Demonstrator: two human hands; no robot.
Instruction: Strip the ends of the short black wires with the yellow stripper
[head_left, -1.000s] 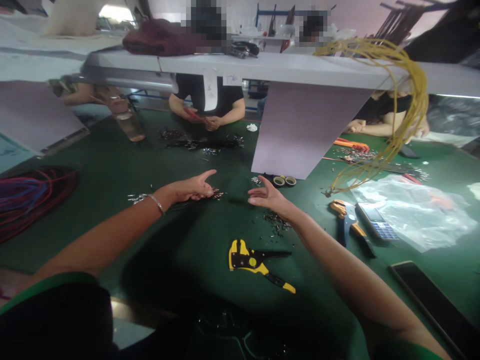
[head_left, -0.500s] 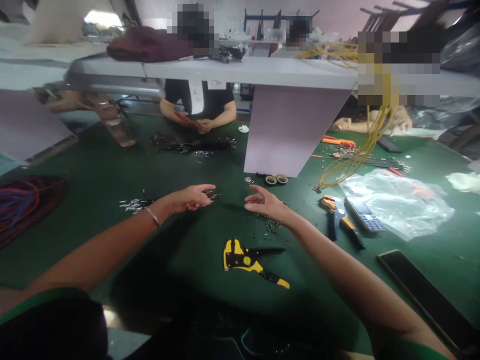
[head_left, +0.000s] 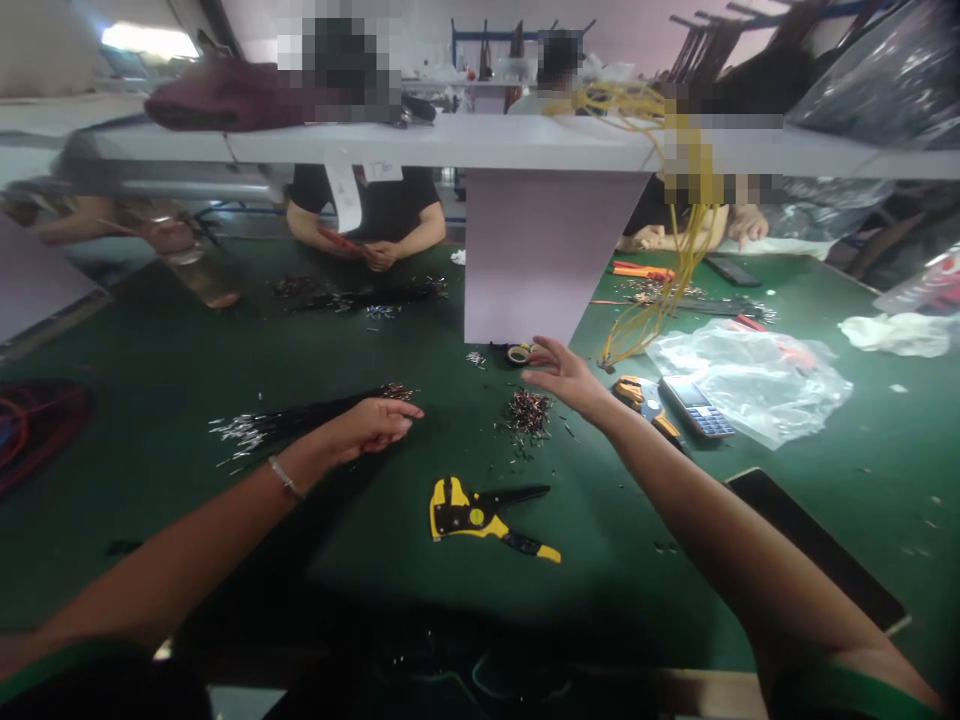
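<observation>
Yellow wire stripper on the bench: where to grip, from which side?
Take the yellow wire stripper by its two handles, coming from the right with the right hand. The handles splay out toward that side, while the bulky head sits at the left. It lies flat, so reach down over it, probably palm down.

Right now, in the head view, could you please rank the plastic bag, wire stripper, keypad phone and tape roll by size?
Largest first: plastic bag, yellow wire stripper, keypad phone, tape roll. Being nearer, the stripper may only look bigger than the phone.
</observation>
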